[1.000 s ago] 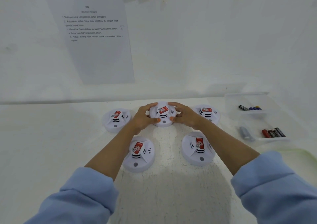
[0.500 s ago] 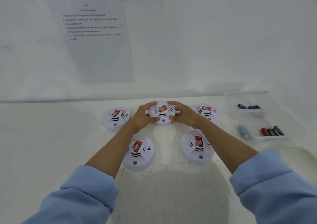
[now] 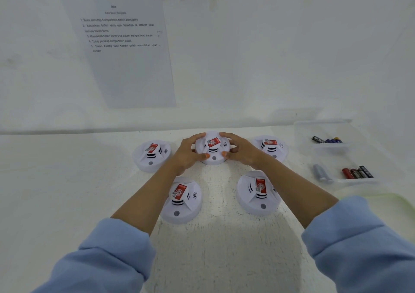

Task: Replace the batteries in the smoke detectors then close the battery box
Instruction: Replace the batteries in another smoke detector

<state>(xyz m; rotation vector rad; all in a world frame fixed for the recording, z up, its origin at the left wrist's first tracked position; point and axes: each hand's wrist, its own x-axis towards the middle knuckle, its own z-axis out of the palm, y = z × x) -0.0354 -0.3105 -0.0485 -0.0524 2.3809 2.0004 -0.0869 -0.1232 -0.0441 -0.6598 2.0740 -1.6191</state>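
Five smoke detectors, three in the far row and two nearer, each with one red label. One clear battery box: four batteries and one grey cylinder in its nearer part, two or three more batteries, too bunched to count, in its farther part. One printed sheet

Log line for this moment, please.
left hand: grips rear middle detector | right hand: grips same detector | battery box: right side, holds batteries
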